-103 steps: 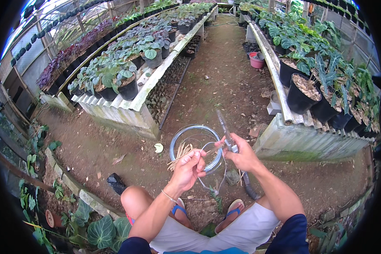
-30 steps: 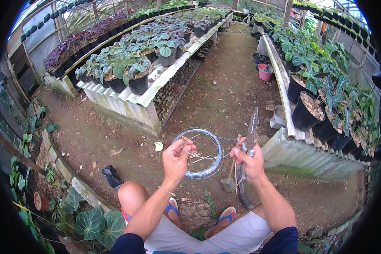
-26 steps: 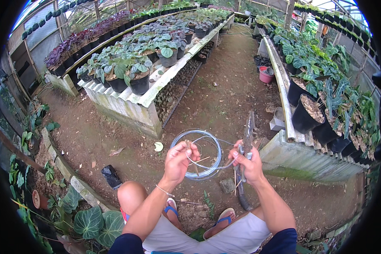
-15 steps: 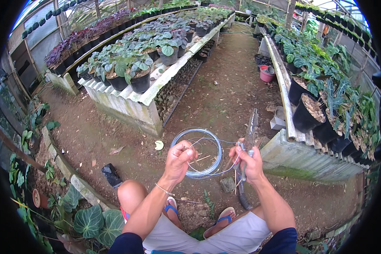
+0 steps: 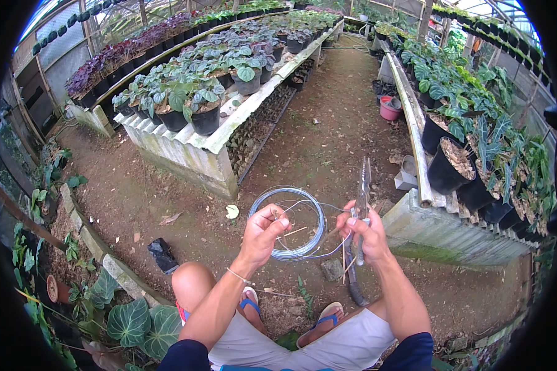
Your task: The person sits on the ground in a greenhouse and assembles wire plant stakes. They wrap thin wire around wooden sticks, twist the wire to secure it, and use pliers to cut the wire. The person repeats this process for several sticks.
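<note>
My left hand [image 5: 263,234] is closed in a pinch on a thin length of wire, just over the left side of a wire coil [image 5: 321,229] on the soil. From the coil, strands of the silvery wire arc toward my right hand [image 5: 370,238]. That hand grips a pair of pliers [image 5: 364,184] by its grey handles, jaws pointing up and away from me. Whether the jaws bite on any wire cannot be made out. Below my right hand, a dark curved handle [image 5: 355,289] lies on the ground beside thin sticks.
Potted plants crowd a corrugated bench [image 5: 179,154] at the far left and another bench [image 5: 452,232] at the right. A grey stone [image 5: 332,270] sits near the coil. A black lump [image 5: 162,256] lies by my left knee. A pink pot [image 5: 390,109] stands farther up the dirt path.
The pliers have tilted slightly left in my right hand, and its grip has shifted on the handles. My left hand has barely moved.
</note>
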A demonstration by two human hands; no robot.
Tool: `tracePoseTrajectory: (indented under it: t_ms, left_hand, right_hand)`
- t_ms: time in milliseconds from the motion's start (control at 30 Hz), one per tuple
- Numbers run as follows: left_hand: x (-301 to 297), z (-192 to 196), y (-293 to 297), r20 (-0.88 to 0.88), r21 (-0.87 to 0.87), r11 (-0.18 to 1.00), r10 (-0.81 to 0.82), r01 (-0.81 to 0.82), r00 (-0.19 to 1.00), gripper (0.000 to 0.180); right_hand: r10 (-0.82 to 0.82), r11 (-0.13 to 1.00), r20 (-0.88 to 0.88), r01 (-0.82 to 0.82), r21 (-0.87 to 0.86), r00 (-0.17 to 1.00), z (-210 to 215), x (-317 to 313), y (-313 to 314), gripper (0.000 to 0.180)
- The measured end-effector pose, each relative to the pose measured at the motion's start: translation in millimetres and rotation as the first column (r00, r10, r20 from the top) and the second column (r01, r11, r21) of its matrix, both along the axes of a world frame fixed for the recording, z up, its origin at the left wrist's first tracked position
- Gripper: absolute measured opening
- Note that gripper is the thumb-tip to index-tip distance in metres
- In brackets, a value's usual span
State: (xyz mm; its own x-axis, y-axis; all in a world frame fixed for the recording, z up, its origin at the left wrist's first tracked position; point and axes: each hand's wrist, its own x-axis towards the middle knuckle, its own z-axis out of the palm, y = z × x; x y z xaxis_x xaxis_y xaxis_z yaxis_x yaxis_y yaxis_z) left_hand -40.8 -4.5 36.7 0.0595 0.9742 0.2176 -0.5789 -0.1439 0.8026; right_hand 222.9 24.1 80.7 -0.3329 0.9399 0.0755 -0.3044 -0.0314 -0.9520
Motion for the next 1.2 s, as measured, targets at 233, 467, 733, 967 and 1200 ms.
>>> tracePoseTrajectory:
  t_ms: [233, 467, 733, 967, 1200]
  left_hand:
    - [-10.1, 15.4, -3.1, -0.288, -0.059, 0.942, -0.333, 0.33, 0.898, 0.029]
    - [10.5, 8.6, -7.1, 0.036, -0.241, 0.835, -0.502, 0.495, 0.864, 0.037]
    - [20.9, -6.1, -3.0, 0.203, -0.234, 0.916, -0.282, 0.326, 0.938, 0.022]
    - [19.0, -0.7, -3.2, 0.446, -0.271, 0.878, -0.25, 0.396, 0.859, 0.018]
    - [12.5, -2.2, 0.7, 0.425, -0.293, 0.898, -0.185, 0.328, 0.886, 0.021]
  right_hand:
    - [0.05, 0.998, 0.145, -0.043, -0.051, 0.988, 4.9, 13.6, 7.0, 0.034]
    - [-0.004, 1.0, 0.107, 0.003, 0.003, 0.994, -7.9, 10.3, 10.9, 0.033]
    - [-0.197, 0.98, 0.205, 0.194, 0.035, 0.959, -12.2, 3.6, 12.2, 0.036]
    - [-0.263, 0.965, 0.307, 0.254, 0.07, 0.915, -13.1, 6.5, 15.8, 0.032]
    - [-0.15, 0.987, 0.236, 0.159, -0.022, 0.96, -9.5, 8.2, 14.4, 0.032]
